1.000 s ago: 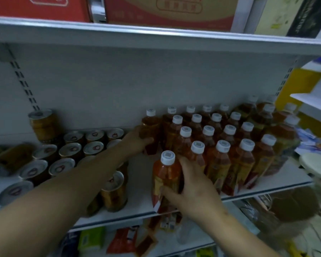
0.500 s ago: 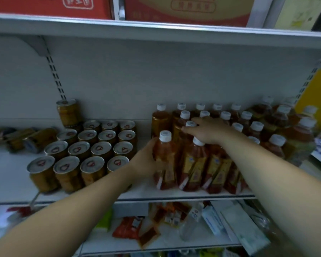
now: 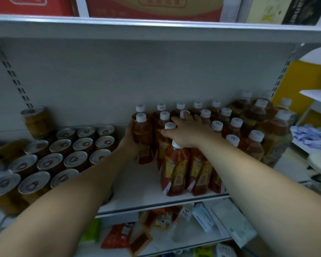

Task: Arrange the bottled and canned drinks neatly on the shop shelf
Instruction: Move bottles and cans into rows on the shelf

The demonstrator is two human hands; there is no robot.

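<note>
1. The shelf (image 3: 137, 188) is a white board with a grey back panel. It carries cans toward 9 o'clock and bottles toward 3 o'clock.
2. The left hand (image 3: 131, 140) enters from 7 o'clock. It is clamped on the amber bottle (image 3: 143, 134), with the fingers curled round the body below the white cap.
3. The amber bottle stands upright at the 9 o'clock edge of the bottle block (image 3: 234, 129), second from the back panel. A bare strip of shelf lies at its 6 o'clock.
4. The right hand (image 3: 188, 130) enters from 5 o'clock. Its fingers are straight and apart, lying flat across several white caps of the bottle block. It grips nothing.
5. The bottle block stands in rows, with white caps and red-and-yellow labels. The front bottle (image 3: 174, 169) stands near the shelf's front edge, just below the right wrist.
6. The taller bottles (image 3: 272, 132) stand at 3 o'clock of the block.
7. The cans (image 3: 63, 154) stand upright in rows, pull-tab tops up. One raised can (image 3: 37, 120) sits higher than the rest at 10 o'clock of the group.
8. Red cartons (image 3: 152, 6) sit on the shelf above at 12 o'clock. Packets (image 3: 119, 236) lie on the shelf below at 6 o'clock.
</note>
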